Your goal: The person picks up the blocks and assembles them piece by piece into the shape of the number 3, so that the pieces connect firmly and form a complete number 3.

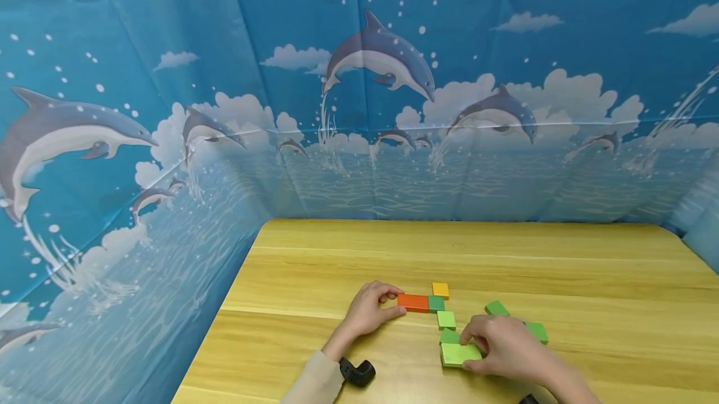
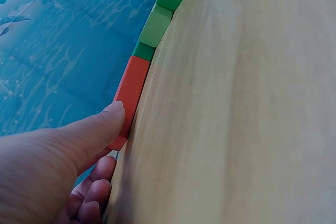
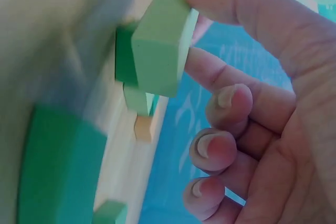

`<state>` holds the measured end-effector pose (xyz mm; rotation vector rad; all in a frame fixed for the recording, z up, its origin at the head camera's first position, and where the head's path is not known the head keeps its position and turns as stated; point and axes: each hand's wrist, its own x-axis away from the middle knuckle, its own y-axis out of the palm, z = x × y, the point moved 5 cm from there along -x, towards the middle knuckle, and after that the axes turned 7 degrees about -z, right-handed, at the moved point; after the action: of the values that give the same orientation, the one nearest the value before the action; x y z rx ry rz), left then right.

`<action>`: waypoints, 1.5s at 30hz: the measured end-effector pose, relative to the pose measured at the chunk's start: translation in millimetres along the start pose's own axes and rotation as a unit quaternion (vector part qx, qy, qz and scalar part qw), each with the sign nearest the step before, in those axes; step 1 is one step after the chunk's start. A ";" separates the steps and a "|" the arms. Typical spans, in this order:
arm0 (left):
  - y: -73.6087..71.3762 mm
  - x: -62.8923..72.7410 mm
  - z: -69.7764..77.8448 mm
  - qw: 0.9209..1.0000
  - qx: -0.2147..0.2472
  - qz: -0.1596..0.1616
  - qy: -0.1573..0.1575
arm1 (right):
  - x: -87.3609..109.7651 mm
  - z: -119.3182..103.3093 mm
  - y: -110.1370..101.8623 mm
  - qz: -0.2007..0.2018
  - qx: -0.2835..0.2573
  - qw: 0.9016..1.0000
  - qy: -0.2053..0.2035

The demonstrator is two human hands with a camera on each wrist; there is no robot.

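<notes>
Pinching lime block [image 1: 456,355], table's far edge [image 1: 457,224] distant.

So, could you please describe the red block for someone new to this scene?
On the wooden table, find the person's left hand. It grips one end of the red block, whose other end meets a small green block. It alone is red, unlike the green blocks and the yellow block nearby.

the right hand [image 1: 502,346] partly hides the lime block [image 1: 456,354], and the head view cuts off the table's [image 1: 337,254] near side.
</notes>
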<state>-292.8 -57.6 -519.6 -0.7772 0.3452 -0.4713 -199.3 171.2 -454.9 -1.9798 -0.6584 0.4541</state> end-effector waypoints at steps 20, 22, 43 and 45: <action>-1.7 -0.7 1.7 1.000 -0.001 0.002 -0.002 | -20.5 -29.3 36.4 -0.042 0.004 0.999 -0.020; -1.9 -0.4 1.8 1.000 -0.003 0.003 0.000 | -21.2 -30.2 37.4 -0.033 0.008 0.999 -0.024; -0.2 2.8 4.2 1.000 0.005 -0.002 -0.006 | -8.7 -19.8 39.3 -0.025 -0.014 1.000 0.010; -0.3 2.9 4.1 1.000 0.005 0.000 -0.008 | -10.8 -20.6 39.7 -0.024 -0.007 1.000 0.015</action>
<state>-288.5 -57.0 -517.0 -0.7715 0.3285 -0.4672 -185.9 135.0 -479.9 -1.9764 -0.6898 0.3920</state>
